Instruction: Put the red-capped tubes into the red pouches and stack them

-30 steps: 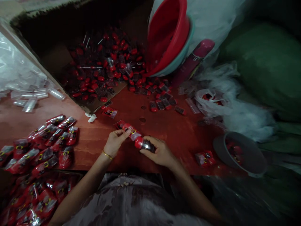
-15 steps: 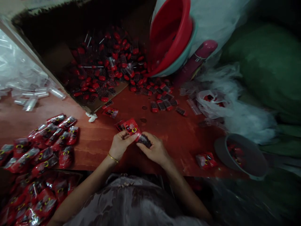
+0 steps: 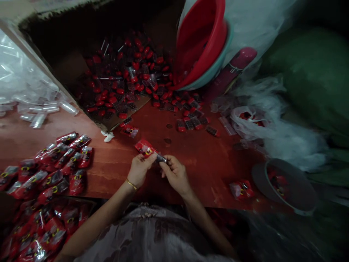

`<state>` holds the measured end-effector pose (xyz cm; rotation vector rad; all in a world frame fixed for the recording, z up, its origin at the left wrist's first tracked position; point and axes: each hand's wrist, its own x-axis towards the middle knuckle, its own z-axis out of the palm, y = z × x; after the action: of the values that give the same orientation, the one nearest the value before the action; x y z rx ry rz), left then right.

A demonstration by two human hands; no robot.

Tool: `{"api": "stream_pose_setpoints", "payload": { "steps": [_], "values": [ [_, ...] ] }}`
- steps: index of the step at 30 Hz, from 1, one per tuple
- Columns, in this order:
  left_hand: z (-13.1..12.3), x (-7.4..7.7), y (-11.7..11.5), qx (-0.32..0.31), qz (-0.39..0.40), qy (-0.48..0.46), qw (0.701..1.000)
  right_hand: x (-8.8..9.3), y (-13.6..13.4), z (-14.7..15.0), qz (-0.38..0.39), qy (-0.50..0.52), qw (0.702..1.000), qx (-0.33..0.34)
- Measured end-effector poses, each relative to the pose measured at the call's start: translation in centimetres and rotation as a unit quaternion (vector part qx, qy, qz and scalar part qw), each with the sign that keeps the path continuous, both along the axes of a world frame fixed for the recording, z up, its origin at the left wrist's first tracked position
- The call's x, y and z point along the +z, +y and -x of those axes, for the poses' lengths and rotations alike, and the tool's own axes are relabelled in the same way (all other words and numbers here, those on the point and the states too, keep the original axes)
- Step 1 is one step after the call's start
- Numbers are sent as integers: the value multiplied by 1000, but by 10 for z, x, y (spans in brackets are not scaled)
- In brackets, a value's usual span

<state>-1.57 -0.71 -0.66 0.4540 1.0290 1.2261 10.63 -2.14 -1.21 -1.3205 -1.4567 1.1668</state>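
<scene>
Over the red-brown table point(image 3: 114, 163), near its front edge, my left hand point(image 3: 139, 169) pinches a red printed packet point(image 3: 145, 147), whose printed end points up and left. My right hand point(image 3: 174, 173) has its thumb and fingers closed on the packet's dark, clear-sided end. Both hands are close together with the packet between them. Beyond them lies another small red packet point(image 3: 129, 130), flat on the table. Many filled red packets point(image 3: 77, 182) are piled to the left of my left hand.
An open cardboard box point(image 3: 62, 91) holds red-capped clear containers, some spilling out. Red basin point(image 3: 201, 43), dark pink bottle point(image 3: 234, 69) and plastic bags point(image 3: 289, 134) stand behind. A grey bowl point(image 3: 289, 185) and clear tubes point(image 3: 38, 112) lie at the sides.
The packet has turned in my hands and its dark end now shows narrower. My right hand has shifted slightly and its fingers have moved on that end. The whole view has moved a little.
</scene>
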Motion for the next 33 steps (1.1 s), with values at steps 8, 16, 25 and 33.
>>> {"api": "stream_pose_setpoints", "payload": {
  "steps": [8,16,25,33],
  "values": [
    [6,-1,-5,-22,3,-22,999,-10,14,11,54,115,992,11],
    [53,5,-9,23,97,-87,991,-2,56,35,-183,-194,959,99],
    [146,9,-11,327,74,-144,931,-28,140,-57,-148,-535,828,-71],
    [54,-10,15,-40,-187,492,849,-42,53,-41,-162,-520,838,-39]
  ]
}}
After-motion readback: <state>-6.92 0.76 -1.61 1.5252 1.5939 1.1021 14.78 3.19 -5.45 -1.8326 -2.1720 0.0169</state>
